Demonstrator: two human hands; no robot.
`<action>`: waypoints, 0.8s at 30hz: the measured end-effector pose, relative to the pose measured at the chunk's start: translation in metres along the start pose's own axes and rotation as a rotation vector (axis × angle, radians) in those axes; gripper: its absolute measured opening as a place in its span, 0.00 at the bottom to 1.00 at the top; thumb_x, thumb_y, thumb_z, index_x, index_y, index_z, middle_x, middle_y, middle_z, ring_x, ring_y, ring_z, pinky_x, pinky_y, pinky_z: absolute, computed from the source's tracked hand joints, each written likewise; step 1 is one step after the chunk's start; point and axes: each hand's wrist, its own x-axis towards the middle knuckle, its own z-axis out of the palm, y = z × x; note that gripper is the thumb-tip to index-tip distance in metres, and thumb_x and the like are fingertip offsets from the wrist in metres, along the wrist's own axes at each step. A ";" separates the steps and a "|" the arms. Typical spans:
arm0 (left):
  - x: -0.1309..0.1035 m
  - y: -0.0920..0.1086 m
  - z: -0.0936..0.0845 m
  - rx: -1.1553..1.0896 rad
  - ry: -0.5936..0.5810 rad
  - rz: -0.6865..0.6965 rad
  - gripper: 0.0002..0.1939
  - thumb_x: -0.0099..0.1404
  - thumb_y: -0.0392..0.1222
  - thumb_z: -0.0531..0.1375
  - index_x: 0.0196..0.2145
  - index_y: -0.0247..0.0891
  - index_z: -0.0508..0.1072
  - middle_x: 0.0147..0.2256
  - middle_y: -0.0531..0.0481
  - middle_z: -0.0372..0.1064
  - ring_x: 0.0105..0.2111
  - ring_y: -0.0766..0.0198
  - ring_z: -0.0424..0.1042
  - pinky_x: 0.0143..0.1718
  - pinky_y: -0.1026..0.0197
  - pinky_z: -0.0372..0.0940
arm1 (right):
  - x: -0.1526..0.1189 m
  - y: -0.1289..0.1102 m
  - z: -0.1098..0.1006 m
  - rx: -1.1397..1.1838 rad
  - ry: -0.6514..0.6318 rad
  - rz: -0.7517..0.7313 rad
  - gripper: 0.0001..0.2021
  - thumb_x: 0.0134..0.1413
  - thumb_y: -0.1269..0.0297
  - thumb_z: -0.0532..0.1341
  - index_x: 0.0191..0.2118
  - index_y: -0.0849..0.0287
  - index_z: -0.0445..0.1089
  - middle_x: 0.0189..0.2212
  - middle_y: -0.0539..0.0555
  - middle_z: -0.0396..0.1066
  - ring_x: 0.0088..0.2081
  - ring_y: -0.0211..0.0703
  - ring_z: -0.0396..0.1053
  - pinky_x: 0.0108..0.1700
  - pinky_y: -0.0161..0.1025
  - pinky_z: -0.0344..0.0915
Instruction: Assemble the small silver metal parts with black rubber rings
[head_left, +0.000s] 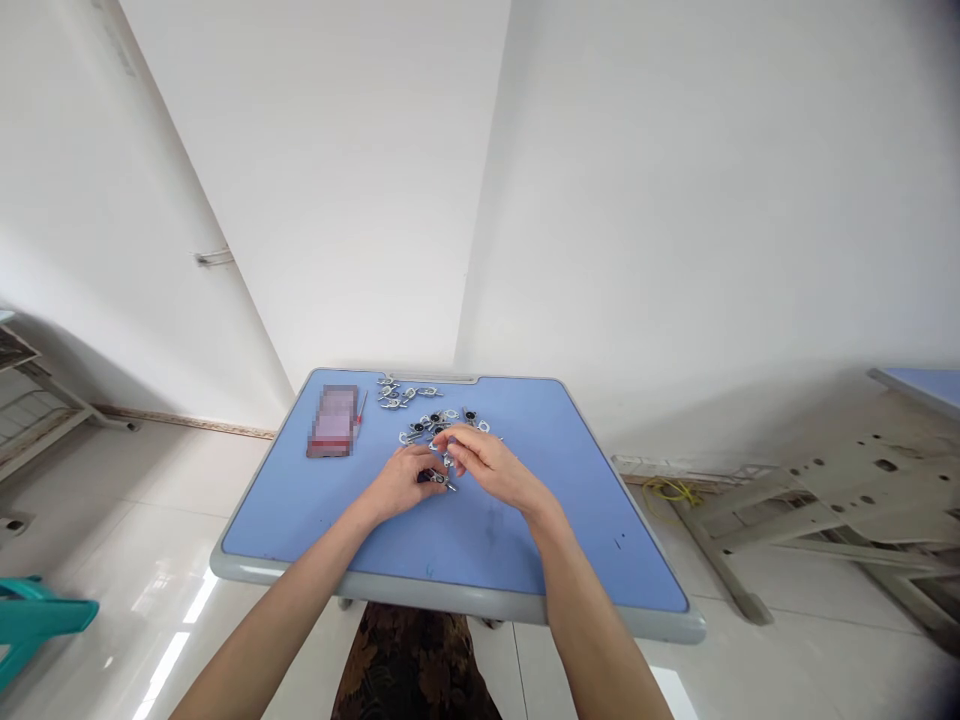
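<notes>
My left hand (405, 482) rests low over the middle of the desk, its fingers closed around a small metal fitting (439, 480) with a dark part and a thin end sticking out to the right. Just above and to the right, my right hand (491, 465) has its thumb and fingers bent together in a pinch. Whatever lies between those fingertips is too small to make out. Beyond both hands spreads a loose pile of silvery metal fittings (470, 414), several with round black parts. Part of this pile is hidden behind the right hand.
A second cluster of metal fittings (393, 403) lies near the far edge of the blue desk (480, 545). At the left are a blurred rectangular object (334, 420) and a thin tool with red on it (361, 412). A white wall (375, 200) stands behind the desk.
</notes>
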 end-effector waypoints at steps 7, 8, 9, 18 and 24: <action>-0.002 0.001 -0.001 0.005 0.002 -0.005 0.05 0.58 0.37 0.64 0.35 0.39 0.75 0.37 0.49 0.72 0.39 0.59 0.70 0.46 0.56 0.61 | 0.002 0.007 -0.001 0.124 0.090 0.046 0.06 0.57 0.66 0.55 0.37 0.56 0.69 0.30 0.50 0.70 0.29 0.38 0.68 0.35 0.37 0.65; -0.002 0.001 -0.002 0.005 0.006 -0.007 0.05 0.58 0.37 0.64 0.35 0.39 0.75 0.36 0.49 0.71 0.39 0.59 0.70 0.46 0.57 0.61 | 0.002 0.007 -0.002 0.122 0.103 0.051 0.05 0.56 0.66 0.56 0.35 0.56 0.69 0.29 0.50 0.69 0.28 0.38 0.67 0.33 0.37 0.64; -0.003 0.002 -0.002 0.006 0.010 -0.010 0.05 0.58 0.37 0.64 0.35 0.39 0.75 0.35 0.49 0.71 0.38 0.60 0.70 0.45 0.57 0.61 | 0.002 0.007 -0.003 0.112 0.117 0.059 0.04 0.54 0.65 0.58 0.33 0.57 0.69 0.27 0.49 0.68 0.27 0.37 0.66 0.31 0.36 0.63; -0.004 0.001 -0.002 0.028 0.018 -0.022 0.06 0.59 0.37 0.63 0.35 0.39 0.75 0.34 0.50 0.69 0.37 0.61 0.69 0.41 0.59 0.63 | 0.004 0.007 0.006 0.005 0.201 0.064 0.07 0.52 0.61 0.61 0.28 0.57 0.64 0.22 0.46 0.60 0.23 0.34 0.55 0.26 0.33 0.55; -0.003 0.005 -0.005 -0.004 0.012 -0.028 0.05 0.58 0.37 0.63 0.34 0.38 0.75 0.33 0.50 0.70 0.35 0.61 0.70 0.40 0.59 0.64 | 0.004 0.010 0.011 0.014 0.197 0.030 0.06 0.55 0.61 0.58 0.35 0.56 0.69 0.25 0.48 0.66 0.25 0.36 0.60 0.29 0.35 0.60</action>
